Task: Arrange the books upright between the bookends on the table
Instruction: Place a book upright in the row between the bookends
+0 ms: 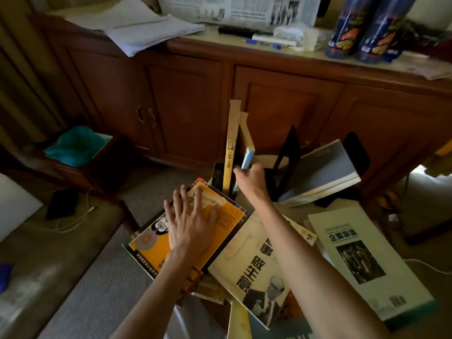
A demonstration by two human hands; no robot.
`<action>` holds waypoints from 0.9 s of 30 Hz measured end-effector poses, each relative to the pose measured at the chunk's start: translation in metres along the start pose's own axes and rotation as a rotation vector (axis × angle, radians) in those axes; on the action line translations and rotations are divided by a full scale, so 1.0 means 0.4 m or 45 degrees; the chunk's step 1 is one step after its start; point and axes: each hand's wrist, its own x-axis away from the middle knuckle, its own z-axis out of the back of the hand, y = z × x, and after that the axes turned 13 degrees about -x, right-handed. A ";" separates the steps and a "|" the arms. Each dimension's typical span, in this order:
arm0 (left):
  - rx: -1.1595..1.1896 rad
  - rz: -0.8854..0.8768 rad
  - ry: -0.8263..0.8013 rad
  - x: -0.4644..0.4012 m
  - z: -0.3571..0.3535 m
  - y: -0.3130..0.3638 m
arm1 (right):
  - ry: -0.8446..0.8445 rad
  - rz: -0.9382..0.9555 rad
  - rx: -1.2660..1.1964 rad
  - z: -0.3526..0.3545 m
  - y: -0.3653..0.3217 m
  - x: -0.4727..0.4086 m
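Your left hand lies flat with fingers spread on the orange book, which lies face up at the near left of the pile, on top of another flat book with a patterned border. Your right hand reaches farther in and is curled around the near edge of a small book with a blue-and-yellow spine, holding it on end and tilted slightly right. Just left of it a tall yellow-spined book stands upright, touching or almost touching the one you hold. A dark bookend stands at the left of that tall book. To the right, a black bookend rises as a thin triangular plate, and a grey-covered book leans against it on its right side, sloping down to the right, with a second black upright shape behind it.

Under your right forearm a cream book with large black characters and a portrait lies flat. At the near right a white booklet with a dark photo lies flat as well, just beside the cream one.

Beyond the books stands a wooden cabinet with newspapers on its top and two blue cans at the far right
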 end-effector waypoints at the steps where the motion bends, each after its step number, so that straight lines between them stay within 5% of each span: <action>1: -0.009 0.004 0.003 -0.002 -0.003 0.001 | -0.107 0.024 0.011 0.010 0.002 -0.007; 4: -0.017 -0.003 0.008 -0.002 -0.008 0.001 | -0.456 -0.029 0.107 0.048 0.025 -0.027; 7: -0.029 0.003 0.017 -0.001 -0.007 0.002 | -0.555 -0.119 0.276 0.055 0.057 -0.034; 27: 0.012 -0.023 -0.062 0.010 0.021 0.000 | -0.425 0.059 0.292 0.119 -0.027 0.061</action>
